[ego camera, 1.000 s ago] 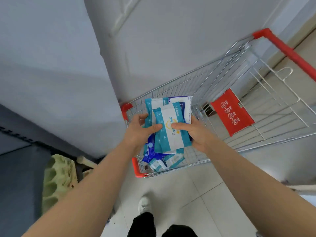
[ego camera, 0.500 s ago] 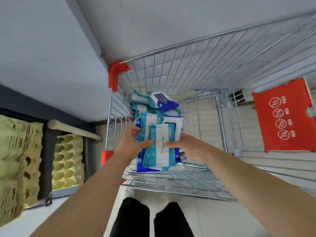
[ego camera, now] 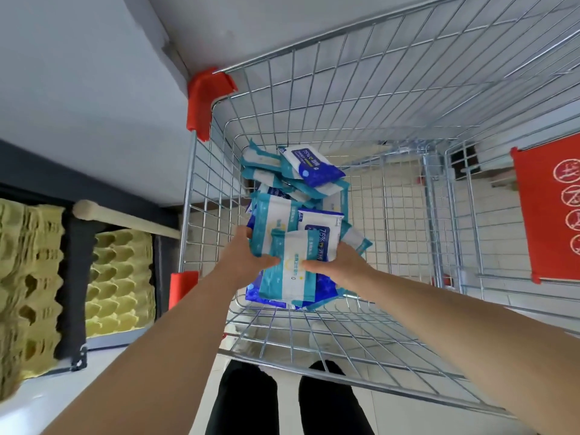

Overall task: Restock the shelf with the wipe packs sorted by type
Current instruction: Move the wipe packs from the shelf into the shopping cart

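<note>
Head view, read from 9 o'clock across to 3 o'clock.

At 9 o'clock I see yellow-green egg trays (ego camera: pixel 28 277) stacked in two bays, split by a dark upright, with a pale rod (ego camera: pixel 125 219) lying across the top of the inner bay.

Just right of them stands a wire cart (ego camera: pixel 408 89) with red corner caps (ego camera: pixel 207 98).

Near centre my left hand (ego camera: pixel 244 262) takes the 9 o'clock edge of a stack (ego camera: pixel 292 277) of wipe packs. Its grip is closed on the stack, with the thumb laid over the top teal-and-white pack and the fingers hidden behind.

The stack sits inside the cart at its near left corner, teal-and-white packs uppermost and blue ones beneath. I cannot tell whether it rests on the cart floor.

My right hand (ego camera: pixel 342 266) takes the 3 o'clock edge in the same way, with its grip closed, the thumb on top and the fingers under.

At 12 o'clock of the stack, loose packs (ego camera: pixel 301 174) lie heaped in the cart, with a blue-and-white one on top.

At 3 o'clock a red sign (ego camera: pixel 552 208) with round white symbols hangs on the cart's folding seat panel.

At 6 o'clock, black trouser legs (ego camera: pixel 244 403) stand at the cart's near edge.
</note>
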The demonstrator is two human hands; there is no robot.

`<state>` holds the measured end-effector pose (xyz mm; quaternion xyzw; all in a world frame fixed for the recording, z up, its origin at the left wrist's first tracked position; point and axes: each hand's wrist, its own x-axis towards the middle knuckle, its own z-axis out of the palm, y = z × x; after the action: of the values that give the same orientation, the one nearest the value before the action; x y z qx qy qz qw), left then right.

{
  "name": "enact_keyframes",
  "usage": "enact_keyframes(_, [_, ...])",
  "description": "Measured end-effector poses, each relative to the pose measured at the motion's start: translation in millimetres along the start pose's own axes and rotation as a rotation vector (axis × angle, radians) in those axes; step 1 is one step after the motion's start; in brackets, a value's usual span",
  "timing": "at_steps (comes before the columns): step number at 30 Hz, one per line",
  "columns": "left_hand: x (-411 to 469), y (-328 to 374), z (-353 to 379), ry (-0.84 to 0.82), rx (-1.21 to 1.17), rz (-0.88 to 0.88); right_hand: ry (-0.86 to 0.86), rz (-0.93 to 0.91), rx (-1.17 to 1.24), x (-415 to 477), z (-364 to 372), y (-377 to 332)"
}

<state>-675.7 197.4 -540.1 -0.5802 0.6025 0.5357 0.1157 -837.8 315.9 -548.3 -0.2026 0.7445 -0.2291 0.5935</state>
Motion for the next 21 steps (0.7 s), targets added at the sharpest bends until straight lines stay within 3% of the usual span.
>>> enact_keyframes(3, [-17.7, 10.4, -2.7, 0.054, 0.016, -0.001, 0.070, -0.022, -0.109, -12.8, -8.3, -11.2])
enact_keyframes(9, [-83.4, 44.4, -31.2, 0.170, 0.306, 0.108, 0.178, -0.196, -0.506, -73.6, -21.7, -69.8])
enact_keyframes(14, [-177.0, 75.2, -74.4, 0.406, 0.459, 0.242, 0.249, -0.525, -0.619, -152.4, -15.1, -149.2])
enact_keyframes(21, [-328.8, 80.4, -162.0, 0.810, 0.350, 0.375, 0.303, -1.002, -0.812, -283.7, 25.3, -260.2])
